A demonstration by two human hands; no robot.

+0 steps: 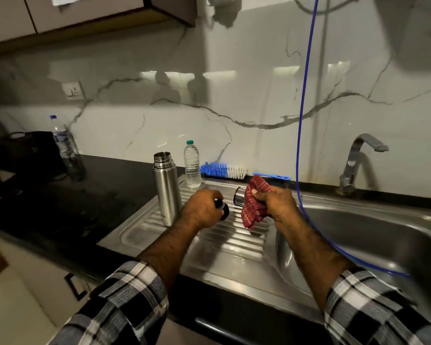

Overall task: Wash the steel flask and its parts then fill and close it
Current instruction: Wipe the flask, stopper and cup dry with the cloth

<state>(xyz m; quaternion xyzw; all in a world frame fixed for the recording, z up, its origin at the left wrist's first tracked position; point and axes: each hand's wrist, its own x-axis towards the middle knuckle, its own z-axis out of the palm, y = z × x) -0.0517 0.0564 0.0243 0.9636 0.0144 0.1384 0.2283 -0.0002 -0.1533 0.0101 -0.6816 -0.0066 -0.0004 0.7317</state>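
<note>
Steel flask (pixel 166 188) upright just beside left hand (pixel 203 207)

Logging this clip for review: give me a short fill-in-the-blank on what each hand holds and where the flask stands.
1. The right hand holds a steel cup in a ____ cloth.
2. The left hand grips a small ____ stopper.
3. The open flask stands upright on the ____.

Missing words: red; black; drainboard
</note>
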